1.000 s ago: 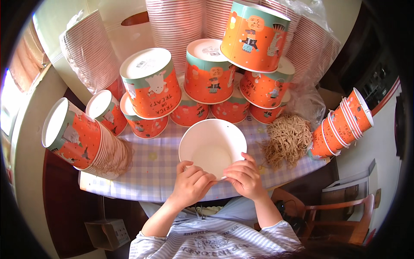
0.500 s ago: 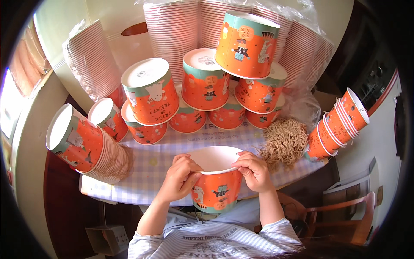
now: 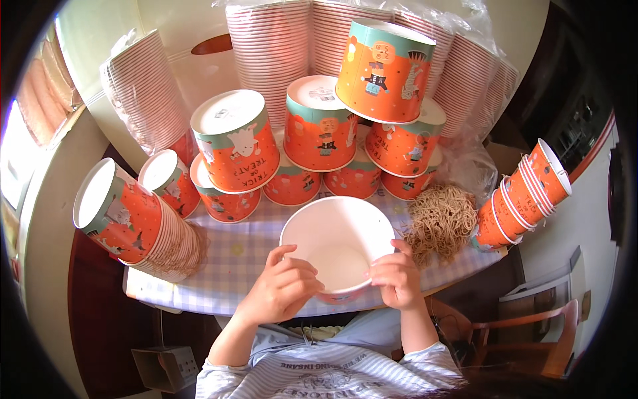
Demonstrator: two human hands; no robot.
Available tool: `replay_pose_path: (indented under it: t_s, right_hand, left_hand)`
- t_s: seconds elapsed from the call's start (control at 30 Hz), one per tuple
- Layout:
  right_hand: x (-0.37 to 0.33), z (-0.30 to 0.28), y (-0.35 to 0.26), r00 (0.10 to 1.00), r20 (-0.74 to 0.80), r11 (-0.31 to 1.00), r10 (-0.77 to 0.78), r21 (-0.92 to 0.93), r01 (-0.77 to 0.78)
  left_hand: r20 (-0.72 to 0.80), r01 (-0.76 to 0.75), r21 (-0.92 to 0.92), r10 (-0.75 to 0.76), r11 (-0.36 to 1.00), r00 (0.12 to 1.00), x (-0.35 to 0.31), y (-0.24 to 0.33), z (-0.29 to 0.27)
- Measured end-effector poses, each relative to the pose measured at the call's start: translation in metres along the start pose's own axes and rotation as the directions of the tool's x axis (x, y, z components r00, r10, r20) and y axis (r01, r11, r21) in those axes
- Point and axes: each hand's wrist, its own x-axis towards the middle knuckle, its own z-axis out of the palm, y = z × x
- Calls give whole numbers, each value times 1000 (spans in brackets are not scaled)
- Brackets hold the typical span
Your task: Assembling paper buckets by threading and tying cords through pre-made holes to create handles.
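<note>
Your left hand (image 3: pixel 282 284) and right hand (image 3: pixel 397 274), apart, both grip the bucket (image 3: pixel 335 229)! String (image 3: pixel 442 225) lies just beyond the right.

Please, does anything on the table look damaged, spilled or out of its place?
Nothing looks spilled. The held bucket shows no damage. The stack at the right end of the table looks uneven, nested with unequal gaps; its lean may be partly lens bending. The twine beside it lies in a loose tangle.
</note>
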Motion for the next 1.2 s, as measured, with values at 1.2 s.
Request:
replay_pose_path:
  t_s: [1.2]
  right_hand:
    - [-42,7,48,963,-71,907,261,-324,-270]
  left_hand:
    - [55,58,283,-76,957,996,-24,-1,12]
